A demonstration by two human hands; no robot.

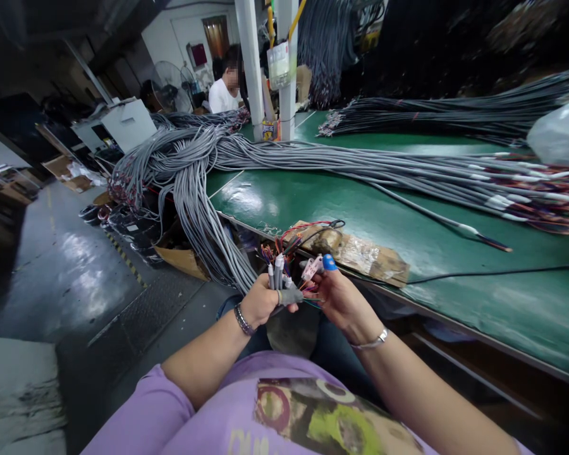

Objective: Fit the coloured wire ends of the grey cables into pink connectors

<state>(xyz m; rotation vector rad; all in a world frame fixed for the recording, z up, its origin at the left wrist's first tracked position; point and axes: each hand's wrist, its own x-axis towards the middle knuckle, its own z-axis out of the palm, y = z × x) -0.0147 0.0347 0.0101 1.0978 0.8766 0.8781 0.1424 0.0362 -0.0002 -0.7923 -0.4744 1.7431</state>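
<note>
Cables (279,275): grey, ends upright in the left hand (260,303), bundle trailing toward 11 o'clock. Judged springy and heavy in bulk; best gripped on the sheaths, just below the white collars. Bared wires (309,292) look soft, easily bent. Left hand: closed around the cables. Right hand (344,303), at 3 o'clock: partly curled, fingertips pinching wires beside a pink clip (312,268); grip on clip cannot be confirmed. Cardboard (393,268) lies at 2 o'clock on the counter (464,303).

My left grip (265,302) holds a bunch of grey cables (277,278), white-collared ends up, multicoloured wires (267,253) splaying loose. By my right grip (339,298) I see a small, tilted pale pink piece (312,268).
</note>
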